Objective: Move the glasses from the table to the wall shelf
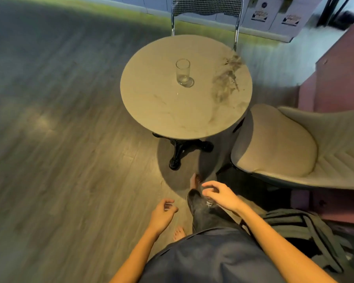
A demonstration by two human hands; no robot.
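- Glass (183,72): one clear, tall tumbler, upright and apparently empty. It stands alone near the middle of the round table, just above frame centre, and nothing touches it.
- Table (172,115): a pale marbled top on a single black pedestal base (180,152). A wide top on one pedestal is likely to rock if leaned on or knocked, and the tall, narrow glass would be the first thing to tip.
- Hands: the left hand (163,215) is at lower centre and the right hand (219,194) just right of it, both well short of the table. Each grip is slack, with fingers loosely curled round nothing. The pick-up is judged not yet begun.
- Reach risk: the glass sits well in from the near rim. A stretched, hurried grip high on its smooth wall could push it over rather than close round it.
- Footing risk: a bare foot (195,180) lies near a splayed leg of the base, and a stubbed toe would jolt the table.
- Surroundings: a cushioned chair (274,144) crowds the table at right, narrowing the approach. A metal-framed chair (206,7) stands behind the table at the top edge. The wall shelf is not in view, so the carry path cannot be judged.
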